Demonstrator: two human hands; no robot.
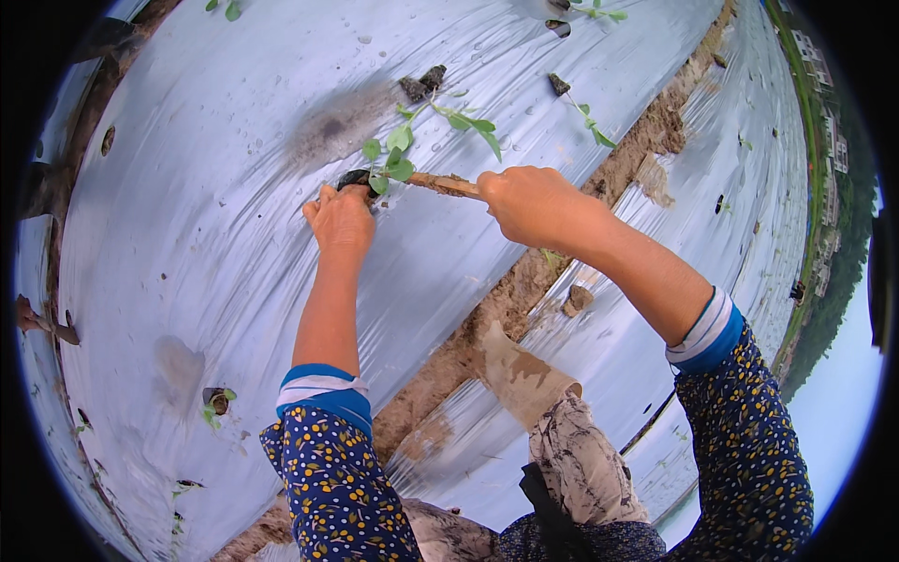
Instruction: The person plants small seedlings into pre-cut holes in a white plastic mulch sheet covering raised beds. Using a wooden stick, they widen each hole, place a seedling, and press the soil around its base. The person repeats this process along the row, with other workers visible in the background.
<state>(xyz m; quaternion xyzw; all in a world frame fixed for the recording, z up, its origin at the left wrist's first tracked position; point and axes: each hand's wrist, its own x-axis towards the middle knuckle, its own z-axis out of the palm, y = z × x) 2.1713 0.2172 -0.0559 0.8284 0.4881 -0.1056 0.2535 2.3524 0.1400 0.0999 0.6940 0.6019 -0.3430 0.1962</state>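
Note:
My right hand (523, 204) grips a soil-smeared wooden stick (449, 185), perhaps a tool's handle. Its far end runs behind the leaves of a green seedling (400, 158), towards a dark planting hole (357, 179) in the silvery plastic mulch film (232, 232). At the near rim of that hole is my left hand (340, 218), fingers bent; the hole and hand hide what the fingertips touch. Just beyond lie two dark soil plugs (423, 83) with leafy seedlings on the film. Another plug seedling (560, 85) lies farther right.
A bare soil furrow (506, 302) runs diagonally beside the bed, with my boot (527, 372) standing there. A second film-covered bed (730, 161) lies to the right. At the lower left, a small plant (216, 404) stands in a hole. Parts of other people (42, 319) show at the left rim.

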